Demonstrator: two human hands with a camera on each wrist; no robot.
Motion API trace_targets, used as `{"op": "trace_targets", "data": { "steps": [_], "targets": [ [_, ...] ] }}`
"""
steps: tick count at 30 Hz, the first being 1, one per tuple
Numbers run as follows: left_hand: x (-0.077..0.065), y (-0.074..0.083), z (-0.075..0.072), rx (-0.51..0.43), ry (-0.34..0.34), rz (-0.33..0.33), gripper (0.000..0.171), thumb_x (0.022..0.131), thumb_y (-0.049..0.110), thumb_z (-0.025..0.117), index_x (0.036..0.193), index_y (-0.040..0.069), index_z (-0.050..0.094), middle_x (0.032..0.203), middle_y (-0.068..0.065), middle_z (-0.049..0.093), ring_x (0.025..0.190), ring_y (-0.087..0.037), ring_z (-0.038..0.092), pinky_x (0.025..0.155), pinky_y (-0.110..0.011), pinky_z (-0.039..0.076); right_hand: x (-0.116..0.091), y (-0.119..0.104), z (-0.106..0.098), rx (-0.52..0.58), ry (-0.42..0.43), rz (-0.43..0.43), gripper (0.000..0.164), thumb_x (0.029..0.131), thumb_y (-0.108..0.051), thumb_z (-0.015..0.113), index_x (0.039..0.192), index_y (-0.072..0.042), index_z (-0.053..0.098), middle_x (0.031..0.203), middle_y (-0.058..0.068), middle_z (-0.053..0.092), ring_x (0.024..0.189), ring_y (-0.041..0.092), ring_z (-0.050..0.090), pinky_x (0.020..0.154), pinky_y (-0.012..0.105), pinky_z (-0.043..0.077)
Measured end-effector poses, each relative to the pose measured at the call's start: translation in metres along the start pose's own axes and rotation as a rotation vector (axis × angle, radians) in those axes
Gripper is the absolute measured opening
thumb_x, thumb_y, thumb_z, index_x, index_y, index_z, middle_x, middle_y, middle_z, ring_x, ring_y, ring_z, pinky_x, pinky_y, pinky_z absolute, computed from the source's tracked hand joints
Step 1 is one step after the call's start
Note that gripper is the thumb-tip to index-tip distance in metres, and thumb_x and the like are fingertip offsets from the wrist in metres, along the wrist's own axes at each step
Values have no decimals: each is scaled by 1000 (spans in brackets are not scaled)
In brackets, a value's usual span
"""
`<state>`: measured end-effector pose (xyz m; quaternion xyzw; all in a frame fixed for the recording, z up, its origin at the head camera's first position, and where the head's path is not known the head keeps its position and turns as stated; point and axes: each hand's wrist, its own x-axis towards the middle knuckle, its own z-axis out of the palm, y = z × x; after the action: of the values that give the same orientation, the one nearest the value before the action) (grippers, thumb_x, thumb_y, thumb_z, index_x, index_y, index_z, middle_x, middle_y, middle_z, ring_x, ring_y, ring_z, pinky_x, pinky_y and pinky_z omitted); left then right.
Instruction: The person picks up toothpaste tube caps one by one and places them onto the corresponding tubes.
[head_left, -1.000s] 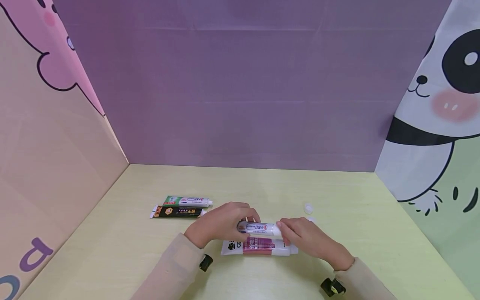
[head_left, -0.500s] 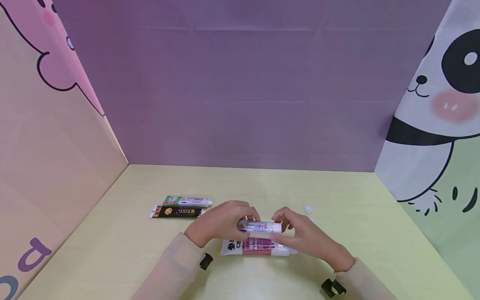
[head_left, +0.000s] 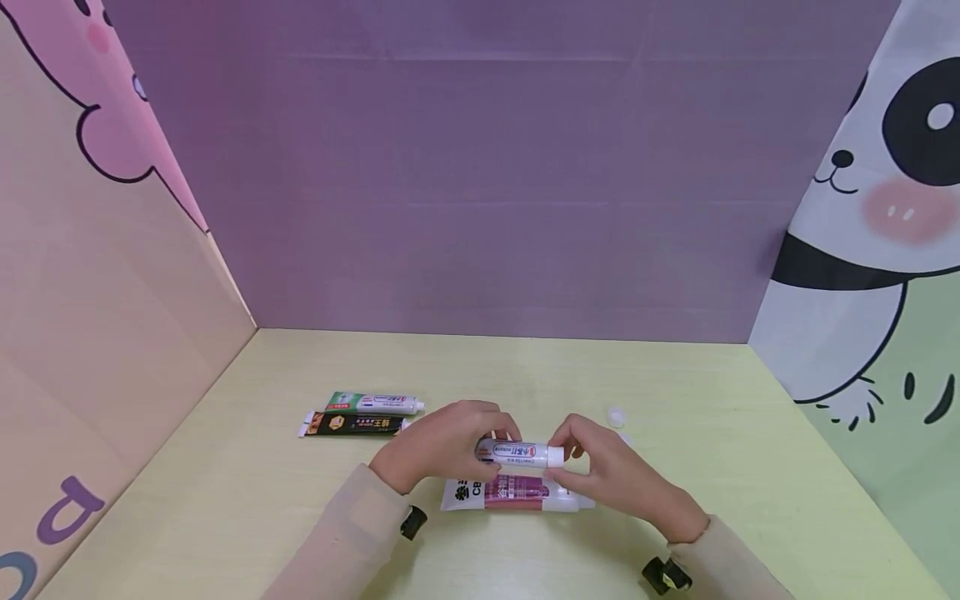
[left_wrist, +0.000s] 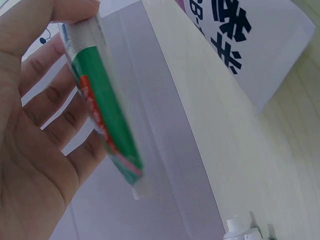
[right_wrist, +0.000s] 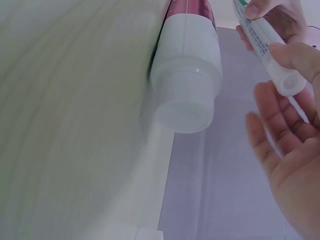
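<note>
My left hand grips the small toothpaste tube near its tail, thumb in front and fingers behind. Its green and red tail end sticks out past the thumb in the left wrist view. My right hand pinches the tube at its white cap, forefinger above and thumb below in the head view; its other fingers are loosely bent under the cap in the right wrist view. A larger white and pink tube lies on the table just below, its wide white cap pointing right.
Back left on the table lie a green and white toothpaste tube and a black one, side by side. A small white disc lies behind my right hand, with another white piece partly hidden. Printed walls enclose the table.
My right hand has turned at the cap: its forefinger has risen and its thumb dropped, uncovering the cap. The left hand and the tube have stayed almost in place.
</note>
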<state>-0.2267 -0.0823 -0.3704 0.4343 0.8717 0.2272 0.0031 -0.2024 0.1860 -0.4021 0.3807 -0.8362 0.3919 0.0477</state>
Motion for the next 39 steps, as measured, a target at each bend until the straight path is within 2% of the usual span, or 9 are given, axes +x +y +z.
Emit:
{"op": "trace_targets", "data": {
  "steps": [4, 8, 13, 17, 22, 27, 33, 39],
  "targets": [
    [-1, 0, 0, -13, 5, -13, 32, 79, 15, 77, 110, 18, 71, 97, 10, 62, 83, -5, 56, 73, -18, 50, -1, 4, 1, -11, 38, -80, 29, 84, -7, 80, 100, -16, 57, 97, -10, 62, 83, 13, 60, 70, 35, 54],
    [-4, -2, 1, -35, 9, -21, 31, 81, 17, 77, 112, 20, 71, 98, 12, 62, 85, -5, 55, 77, -20, 50, -1, 6, 2, -13, 52, -116, 30, 84, -6, 80, 99, -18, 58, 99, -9, 64, 85, 8, 62, 72, 37, 56],
    [-11, -8, 0, -29, 17, -31, 31, 82, 21, 79, 112, 21, 70, 99, 13, 61, 87, -6, 54, 79, -22, 50, -2, 5, 0, -17, 64, -172, 29, 84, -6, 80, 100, -17, 59, 99, -7, 65, 85, 9, 63, 73, 37, 57],
    [-18, -14, -2, -7, 32, -52, 31, 83, 24, 80, 112, 21, 70, 99, 13, 60, 85, -6, 53, 76, -23, 49, -3, 5, -3, -7, 67, -160, 27, 85, -6, 79, 100, -17, 59, 99, -6, 65, 86, 10, 64, 73, 37, 57],
    [-25, -19, -7, 20, 62, -74, 34, 82, 28, 82, 114, 20, 72, 103, 12, 62, 89, -7, 53, 80, -25, 50, -5, 6, -8, -7, 78, -158, 27, 85, -4, 79, 99, -16, 59, 99, -5, 66, 85, 11, 64, 72, 38, 57],
    [-28, -24, -9, -6, 65, -67, 35, 82, 23, 80, 116, 17, 72, 104, 10, 63, 91, -6, 55, 84, -28, 51, -7, 8, -12, -6, 84, -164, 28, 84, -4, 79, 99, -16, 58, 100, -5, 66, 84, 11, 64, 74, 36, 57],
    [-29, -27, -6, -23, 61, -59, 36, 82, 19, 79, 117, 14, 72, 106, 8, 65, 90, -5, 57, 84, -28, 52, -9, 13, -13, 25, 57, -94, 26, 85, -8, 80, 98, -17, 58, 99, -6, 66, 83, 10, 66, 77, 38, 57],
    [-26, -26, -2, -22, 57, -50, 36, 81, 15, 79, 117, 9, 72, 106, 4, 66, 89, -8, 57, 81, -27, 52, -10, 16, -14, 30, 30, -17, 25, 86, -10, 79, 100, -15, 59, 93, -8, 66, 79, 9, 64, 69, 33, 55]
  ]
}}
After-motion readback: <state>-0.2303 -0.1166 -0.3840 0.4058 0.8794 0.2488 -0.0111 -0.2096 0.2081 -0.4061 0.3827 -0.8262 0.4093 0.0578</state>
